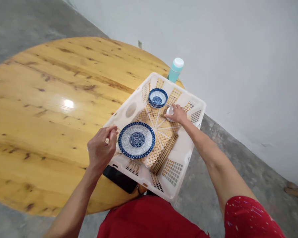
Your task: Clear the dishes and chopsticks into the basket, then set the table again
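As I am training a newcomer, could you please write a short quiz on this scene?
1. True or false: the chopsticks lie inside the basket.
2. Which is nearer the teal bottle: the stacked bowls or the plate?
3. The person's right grip is on: A) the plate; B) the small white item; C) the teal bottle.

Key: 1. True; 2. the stacked bowls; 3. B.

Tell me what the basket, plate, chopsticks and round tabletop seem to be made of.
Basket: white plastic with a dull sheen, judging by its moulded grid openings.
Plate: probably glazed ceramic, from its smooth blue and white surface; melamine is possible.
Chopsticks: likely wood or bamboo, plain brown; too small to say which.
Round tabletop: glossy varnished wood, by its grain, knots and bright reflection.
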Action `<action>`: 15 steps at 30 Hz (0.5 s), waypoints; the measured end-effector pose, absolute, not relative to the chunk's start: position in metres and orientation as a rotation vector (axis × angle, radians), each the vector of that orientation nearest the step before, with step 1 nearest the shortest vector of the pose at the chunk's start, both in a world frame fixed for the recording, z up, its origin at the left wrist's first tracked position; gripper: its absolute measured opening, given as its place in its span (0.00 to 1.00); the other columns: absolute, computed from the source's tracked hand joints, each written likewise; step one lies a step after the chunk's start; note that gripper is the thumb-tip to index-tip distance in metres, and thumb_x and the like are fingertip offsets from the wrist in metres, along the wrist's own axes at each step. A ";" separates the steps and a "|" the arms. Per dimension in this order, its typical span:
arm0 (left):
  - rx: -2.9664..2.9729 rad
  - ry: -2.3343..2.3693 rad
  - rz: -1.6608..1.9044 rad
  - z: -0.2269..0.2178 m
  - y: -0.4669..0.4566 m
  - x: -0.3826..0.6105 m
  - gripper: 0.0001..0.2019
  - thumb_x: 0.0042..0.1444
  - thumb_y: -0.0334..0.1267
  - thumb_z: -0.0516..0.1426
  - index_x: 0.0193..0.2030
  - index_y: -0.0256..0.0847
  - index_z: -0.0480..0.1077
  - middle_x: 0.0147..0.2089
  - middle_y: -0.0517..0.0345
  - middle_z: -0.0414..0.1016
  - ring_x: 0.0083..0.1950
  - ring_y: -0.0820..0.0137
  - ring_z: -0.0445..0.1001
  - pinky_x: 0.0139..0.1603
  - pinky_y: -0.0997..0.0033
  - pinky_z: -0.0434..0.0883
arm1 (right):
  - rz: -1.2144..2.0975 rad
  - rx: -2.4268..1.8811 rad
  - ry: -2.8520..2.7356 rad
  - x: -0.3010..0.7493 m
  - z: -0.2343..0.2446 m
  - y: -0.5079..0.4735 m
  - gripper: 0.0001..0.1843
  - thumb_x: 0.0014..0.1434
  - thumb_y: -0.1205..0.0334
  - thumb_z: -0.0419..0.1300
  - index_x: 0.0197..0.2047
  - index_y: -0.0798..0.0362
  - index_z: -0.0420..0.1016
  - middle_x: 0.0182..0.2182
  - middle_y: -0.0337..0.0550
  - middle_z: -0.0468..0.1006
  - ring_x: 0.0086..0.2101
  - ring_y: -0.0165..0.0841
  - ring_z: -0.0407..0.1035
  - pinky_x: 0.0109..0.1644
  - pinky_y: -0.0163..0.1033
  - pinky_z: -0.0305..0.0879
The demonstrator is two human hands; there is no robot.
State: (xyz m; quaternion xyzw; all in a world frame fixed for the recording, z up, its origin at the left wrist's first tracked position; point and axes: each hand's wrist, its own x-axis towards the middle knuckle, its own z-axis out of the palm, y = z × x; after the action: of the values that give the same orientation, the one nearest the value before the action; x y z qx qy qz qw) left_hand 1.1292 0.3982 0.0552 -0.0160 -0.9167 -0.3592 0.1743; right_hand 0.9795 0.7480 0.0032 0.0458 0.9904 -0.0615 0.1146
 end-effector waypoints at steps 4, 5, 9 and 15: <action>-0.027 -2.601 -1.021 0.055 0.399 1.130 0.11 0.65 0.39 0.51 0.44 0.42 0.75 0.42 0.56 0.81 0.40 0.70 0.79 0.47 0.71 0.73 | -0.158 0.155 2.853 0.980 -0.002 0.748 0.51 0.53 0.35 0.63 0.71 0.50 0.51 0.64 0.57 0.60 0.61 0.56 0.57 0.61 0.57 0.59; -0.016 -2.607 -1.023 0.056 0.399 1.130 0.12 0.65 0.39 0.51 0.44 0.41 0.75 0.42 0.55 0.81 0.41 0.70 0.79 0.47 0.71 0.73 | -0.151 0.155 2.850 0.981 -0.003 0.748 0.50 0.53 0.36 0.63 0.70 0.50 0.51 0.64 0.58 0.60 0.61 0.56 0.58 0.60 0.56 0.60; -0.011 -2.636 -1.055 0.057 0.400 1.132 0.12 0.66 0.39 0.50 0.44 0.42 0.74 0.45 0.55 0.81 0.44 0.70 0.79 0.48 0.71 0.72 | -0.121 0.131 2.870 0.982 -0.003 0.748 0.49 0.53 0.36 0.63 0.70 0.49 0.54 0.63 0.59 0.62 0.60 0.55 0.61 0.59 0.54 0.62; -0.047 -2.695 -1.043 0.055 0.397 1.134 0.12 0.67 0.38 0.49 0.45 0.43 0.74 0.46 0.55 0.80 0.48 0.69 0.77 0.49 0.72 0.70 | -0.290 0.079 3.025 0.996 0.012 0.744 0.41 0.60 0.38 0.55 0.69 0.54 0.57 0.63 0.62 0.63 0.62 0.51 0.60 0.62 0.52 0.61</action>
State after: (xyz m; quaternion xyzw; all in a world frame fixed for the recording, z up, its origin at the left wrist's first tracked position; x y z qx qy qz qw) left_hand 1.1345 0.3967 0.0545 -0.0160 -0.9251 -0.3580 0.1252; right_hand 0.9958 0.7437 0.0121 0.0258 0.9938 -0.0953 0.0507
